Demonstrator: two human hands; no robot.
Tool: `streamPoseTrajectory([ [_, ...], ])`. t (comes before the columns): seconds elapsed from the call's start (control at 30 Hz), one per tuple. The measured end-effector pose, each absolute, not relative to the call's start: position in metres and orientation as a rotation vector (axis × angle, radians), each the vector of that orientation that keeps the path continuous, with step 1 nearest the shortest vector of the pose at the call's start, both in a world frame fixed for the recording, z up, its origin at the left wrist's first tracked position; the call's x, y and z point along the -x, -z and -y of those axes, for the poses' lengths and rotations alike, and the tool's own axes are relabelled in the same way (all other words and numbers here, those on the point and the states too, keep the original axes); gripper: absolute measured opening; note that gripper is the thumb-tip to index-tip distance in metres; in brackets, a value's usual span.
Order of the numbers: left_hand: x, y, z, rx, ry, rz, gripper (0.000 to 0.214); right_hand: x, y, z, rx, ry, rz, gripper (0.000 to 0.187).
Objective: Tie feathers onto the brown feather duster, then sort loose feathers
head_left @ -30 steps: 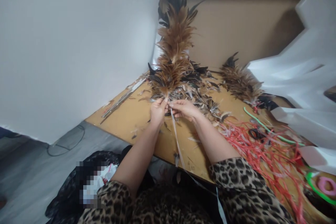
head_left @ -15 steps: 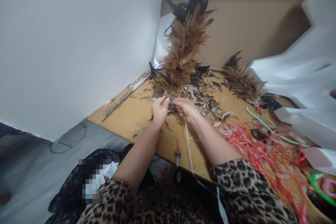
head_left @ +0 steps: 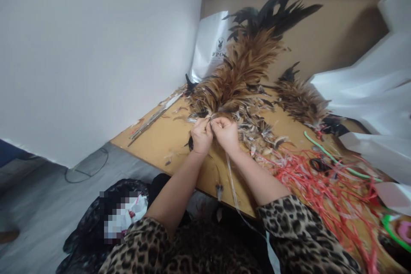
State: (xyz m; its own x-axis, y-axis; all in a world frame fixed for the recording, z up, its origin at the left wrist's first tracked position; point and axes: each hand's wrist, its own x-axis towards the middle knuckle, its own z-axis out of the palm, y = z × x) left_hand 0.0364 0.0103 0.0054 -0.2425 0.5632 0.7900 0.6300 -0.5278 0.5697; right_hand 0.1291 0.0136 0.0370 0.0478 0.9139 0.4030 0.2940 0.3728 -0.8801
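A long plume of brown and black feathers, the feather duster [head_left: 247, 60], leans up and to the right over the wooden table [head_left: 160, 141]. My left hand [head_left: 201, 135] and my right hand [head_left: 226, 132] are both closed at its lower end, knuckles almost touching. A pale plastic strip [head_left: 231, 180] runs from under my right hand down past the table edge. Loose feathers [head_left: 257, 128] lie around my hands.
A second feather bundle [head_left: 298, 98] lies at the back right. Red plastic strips [head_left: 324, 184] and a green cord [head_left: 324, 154] cover the right side, with scissors [head_left: 317, 165] among them. White sheets [head_left: 369, 94] hang at right. Thin sticks [head_left: 150, 122] lie at left. A black bag [head_left: 96, 218] sits on the floor.
The feather duster has swung from nearly upright to leaning right. Both hands have drawn closer together at its base, and the pale strip now hangs from under my right hand.
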Motion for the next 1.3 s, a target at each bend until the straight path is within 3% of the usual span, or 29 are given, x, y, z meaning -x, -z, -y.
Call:
streamPoseTrajectory([
  [0.43, -0.045, -0.006, -0.002, 1.874, 2.131, 1.4, 0.036, -0.129, -0.043, -0.017, 1.103, -0.583, 1.484, 0.02],
  [0.67, -0.046, -0.008, -0.006, 1.702, 2.704, 1.484, 0.024, -0.128, -0.041, -0.021, 1.047, -0.752, 1.35, 0.027],
  [0.87, -0.043, -0.004, -0.013, 1.675, 3.061, 1.617, 0.034, -0.128, -0.031, -0.027, 0.988, -0.898, 1.262, 0.026],
  [1.13, -0.044, -0.007, -0.013, 1.707, 3.13, 1.733, 0.03, -0.124, -0.029, -0.024, 0.984, -1.105, 1.089, 0.033],
  [1.3, -0.044, 0.0, -0.011, 1.793, 2.762, 1.668, 0.021, -0.119, -0.033, -0.018, 0.983, -1.142, 1.057, 0.035],
])
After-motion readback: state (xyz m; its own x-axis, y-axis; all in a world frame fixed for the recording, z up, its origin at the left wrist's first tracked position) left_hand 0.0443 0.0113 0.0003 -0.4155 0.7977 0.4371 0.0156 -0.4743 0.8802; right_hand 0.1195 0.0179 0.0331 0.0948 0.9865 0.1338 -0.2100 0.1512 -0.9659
